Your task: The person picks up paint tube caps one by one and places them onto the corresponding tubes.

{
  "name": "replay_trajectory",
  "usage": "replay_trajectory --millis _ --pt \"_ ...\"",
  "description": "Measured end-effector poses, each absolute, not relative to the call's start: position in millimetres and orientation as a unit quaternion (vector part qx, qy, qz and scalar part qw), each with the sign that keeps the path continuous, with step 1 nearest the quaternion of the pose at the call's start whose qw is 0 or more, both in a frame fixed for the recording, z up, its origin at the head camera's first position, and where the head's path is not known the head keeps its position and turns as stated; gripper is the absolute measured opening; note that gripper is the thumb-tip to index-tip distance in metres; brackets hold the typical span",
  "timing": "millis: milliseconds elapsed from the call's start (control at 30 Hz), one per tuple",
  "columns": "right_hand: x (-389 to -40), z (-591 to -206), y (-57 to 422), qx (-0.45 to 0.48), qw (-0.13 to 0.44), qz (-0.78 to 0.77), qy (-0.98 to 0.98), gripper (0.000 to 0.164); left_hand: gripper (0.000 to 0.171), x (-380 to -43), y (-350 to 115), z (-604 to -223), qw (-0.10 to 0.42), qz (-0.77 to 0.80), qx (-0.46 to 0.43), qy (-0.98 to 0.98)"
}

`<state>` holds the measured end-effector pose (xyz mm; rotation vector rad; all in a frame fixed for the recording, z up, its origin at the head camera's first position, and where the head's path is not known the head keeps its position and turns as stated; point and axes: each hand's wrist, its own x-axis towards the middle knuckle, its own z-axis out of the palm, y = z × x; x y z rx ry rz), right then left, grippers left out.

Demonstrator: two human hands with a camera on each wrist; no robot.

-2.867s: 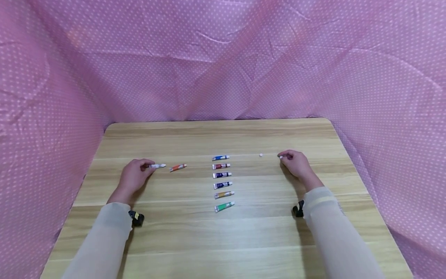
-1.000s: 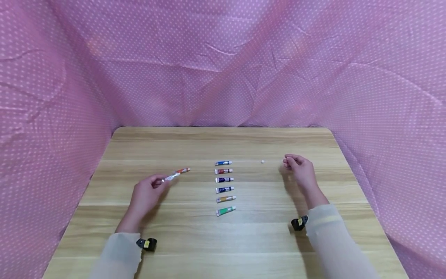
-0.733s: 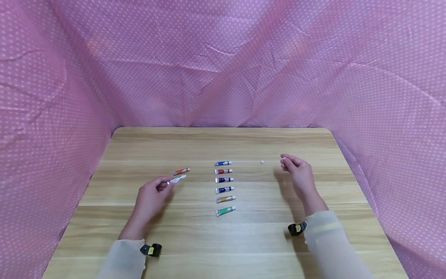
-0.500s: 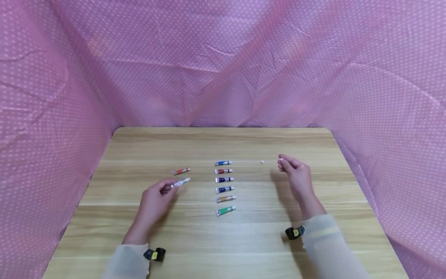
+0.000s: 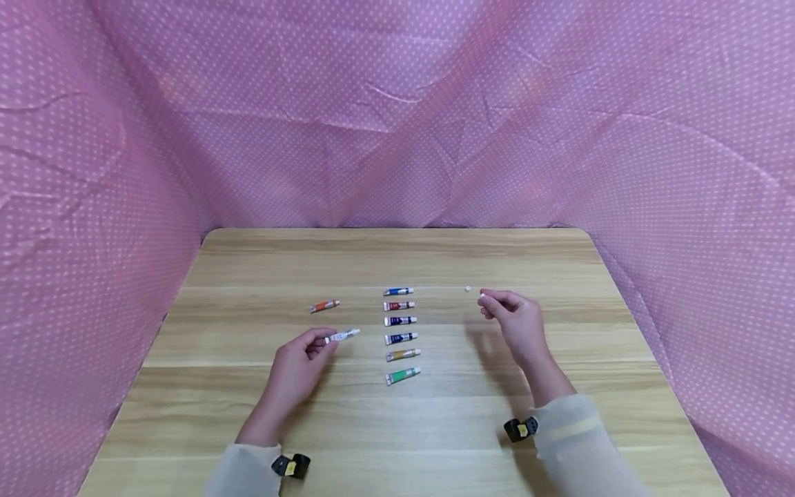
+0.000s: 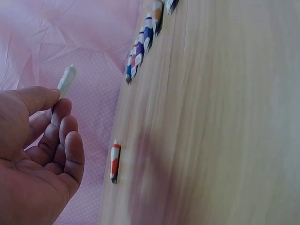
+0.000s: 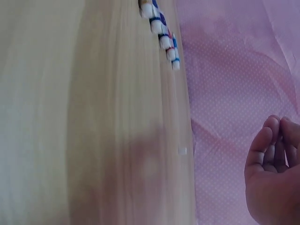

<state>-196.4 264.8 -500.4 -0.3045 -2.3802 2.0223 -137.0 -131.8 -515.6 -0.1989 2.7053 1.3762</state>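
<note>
My left hand pinches a white paint tube between thumb and fingers, raised above the table. In the left wrist view the tube's narrow nozzle end points up and away from the hand. My right hand holds its thumb and fingertips together on a small white cap, mostly covered by the fingers. A second white cap lies on the table just beyond those fingertips. Behind the left hand lies an orange paint tube.
Between the hands runs a column of paint tubes: a blue tube, a red tube, two dark ones, an ochre tube and a green tube. Pink dotted cloth surrounds the wooden table at the back and sides.
My left hand has carried the white tube rightward and nearer, away from the orange tube. The right hand has moved left with the small cap, close to the cap on the table.
</note>
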Motion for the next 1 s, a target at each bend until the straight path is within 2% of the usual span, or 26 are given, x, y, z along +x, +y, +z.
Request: replay_trajectory --millis 233,500,800,1000 --pt "-184 -509 241 -0.081 -0.016 0.621 -0.78 0.031 0.023 -133 -121 -517 0.067 0.479 -0.08 0.871" --pt "-174 -523 216 -0.067 -0.026 0.627 -0.776 0.022 0.022 -134 -111 -518 0.063 0.481 -0.063 0.872" --pt "-162 -520 198 -0.065 -0.061 0.614 -0.784 0.021 0.022 -132 -94 -510 0.08 0.494 -0.057 0.864" --pt "-155 -513 188 -0.038 -0.057 0.62 -0.781 0.019 0.021 -132 -84 -507 0.085 0.496 -0.048 0.863"
